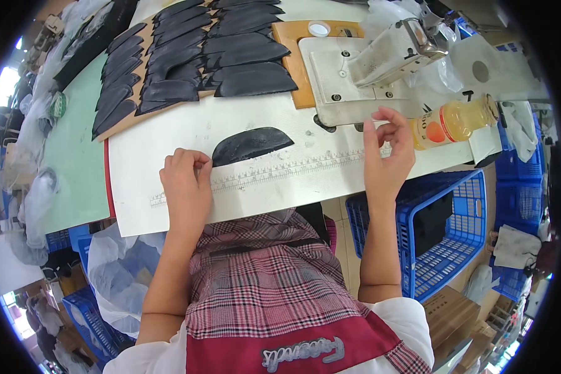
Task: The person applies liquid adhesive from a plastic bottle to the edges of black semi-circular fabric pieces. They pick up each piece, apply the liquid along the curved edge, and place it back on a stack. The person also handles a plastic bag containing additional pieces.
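A black half-moon piece [249,145], seemingly fabric or leather, lies flat on the white table, its straight edge just above a ruler scale [280,172] on the surface. At its left tip is my left hand [186,187], thumb and fingers drawn together on the corner. My right hand [389,149] is raised over the table's front edge at the right, thumb apart from its bent fingers, with nothing visible between them. Right behind it stands the white sewing-type machine [355,78], and a bottle [445,124] of yellow liquid lies beside it.
Rows of stacked black pieces [249,80] rest on a brown board [119,126] at the back left. A green tabletop [75,162] adjoins on the left. Below the right edge is a blue crate [445,262]; a clear plastic bag [115,268] hangs below the left.
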`<move>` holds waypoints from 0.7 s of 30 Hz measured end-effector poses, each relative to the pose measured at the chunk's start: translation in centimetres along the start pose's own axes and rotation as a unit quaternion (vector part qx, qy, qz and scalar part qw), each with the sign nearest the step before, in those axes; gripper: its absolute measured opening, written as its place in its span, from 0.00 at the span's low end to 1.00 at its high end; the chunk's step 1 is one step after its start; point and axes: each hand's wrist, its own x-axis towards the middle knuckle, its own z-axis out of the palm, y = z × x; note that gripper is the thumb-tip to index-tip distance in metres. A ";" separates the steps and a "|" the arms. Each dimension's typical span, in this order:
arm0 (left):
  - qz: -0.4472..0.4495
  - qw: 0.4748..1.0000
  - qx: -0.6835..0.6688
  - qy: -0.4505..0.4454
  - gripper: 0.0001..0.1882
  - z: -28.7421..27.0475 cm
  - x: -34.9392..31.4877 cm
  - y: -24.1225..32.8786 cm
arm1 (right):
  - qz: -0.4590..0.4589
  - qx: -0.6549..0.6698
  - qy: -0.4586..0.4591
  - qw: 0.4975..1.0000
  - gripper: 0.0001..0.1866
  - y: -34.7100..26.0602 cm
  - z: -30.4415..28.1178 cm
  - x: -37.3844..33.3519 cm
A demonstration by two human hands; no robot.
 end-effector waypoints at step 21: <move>-0.100 0.947 -0.277 -0.125 0.11 -2.4 1.7 -0.1 | -0.213 -0.441 -0.135 0.861 0.15 1.6 11.8 14.5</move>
